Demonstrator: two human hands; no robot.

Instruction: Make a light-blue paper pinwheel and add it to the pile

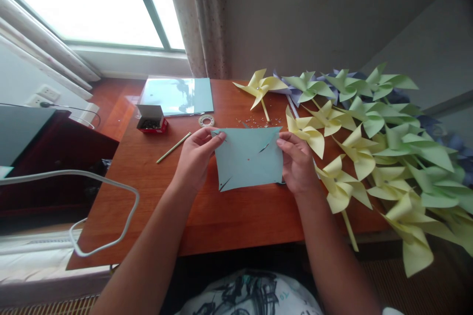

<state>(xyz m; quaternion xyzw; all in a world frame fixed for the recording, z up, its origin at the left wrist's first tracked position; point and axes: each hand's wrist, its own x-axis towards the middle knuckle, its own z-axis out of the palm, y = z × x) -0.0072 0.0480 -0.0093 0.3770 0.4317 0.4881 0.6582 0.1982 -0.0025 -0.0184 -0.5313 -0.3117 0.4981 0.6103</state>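
Note:
Between my two hands is a light blue square sheet of paper [249, 170], raised off the table. Slits run inward from its corners, and a small hole shows at its middle. My left hand [201, 155] pinches the upper left corner between thumb and fingers. On the other side, my right hand [297, 157] grips the upper right edge, thumb in front. A pale green paper stick [173, 147] lies left of my left hand. Just beyond the sheet sits a roll of tape [206, 120]. Something dark, mostly hidden, shows under the sheet's lower right edge.
Yellow pinwheels [338, 184] and green pinwheels [373, 115] crowd the right side, with purple ones behind. A small red box [152, 120] of tiny parts and a clear packet of blue paper [202, 94] lie at the back left. A white cable [136, 197] loops over the left edge.

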